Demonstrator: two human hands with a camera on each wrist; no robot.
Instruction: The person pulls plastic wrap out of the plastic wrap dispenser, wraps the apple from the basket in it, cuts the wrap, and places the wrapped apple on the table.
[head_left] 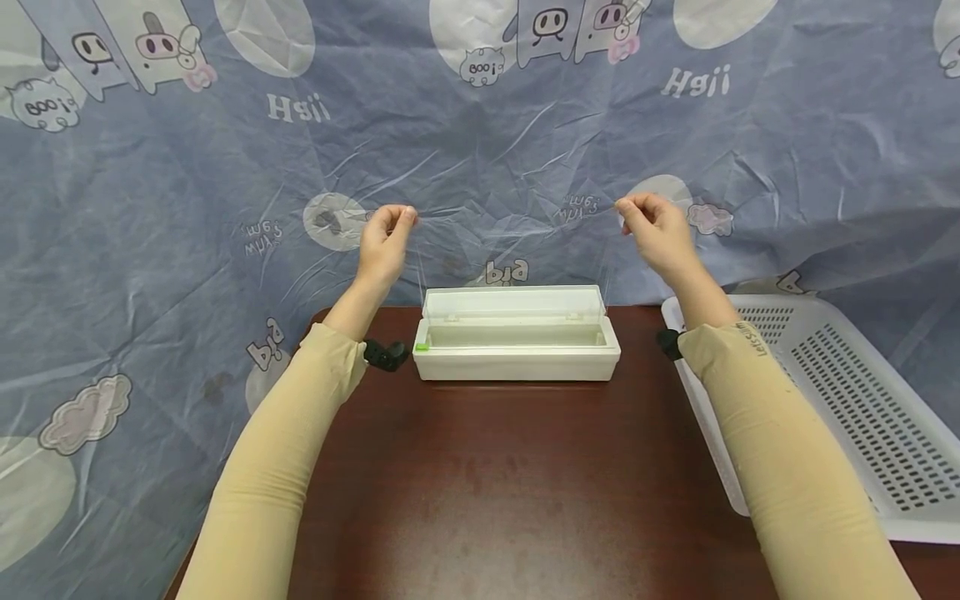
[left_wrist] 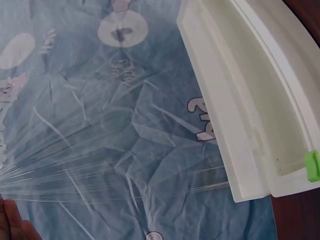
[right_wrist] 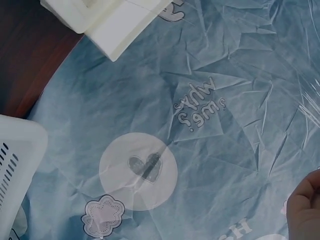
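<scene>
Clear plastic film (head_left: pixel 480 229) stretches between the two raised hands and down to a white dispenser box (head_left: pixel 517 364) with its lid up. The left hand (head_left: pixel 387 243) pinches one upper corner of the film between thumb and fingers; the right hand (head_left: pixel 660 233) pinches the other. Creases in the film (left_wrist: pixel 45 182) fan out from the left fingertips in the left wrist view. The right wrist view shows part of the right hand (right_wrist: pixel 304 207) at the edge, beside gathered film (right_wrist: pixel 311 102). A green piece (head_left: pixel 422 347) sits at the box's left end.
A white perforated basket (head_left: pixel 701 408) stands on the right of the dark brown table (head_left: pixel 495 483), under the right forearm. Blue patterned cloth (head_left: pixel 187 192) hangs behind the table and along its left side.
</scene>
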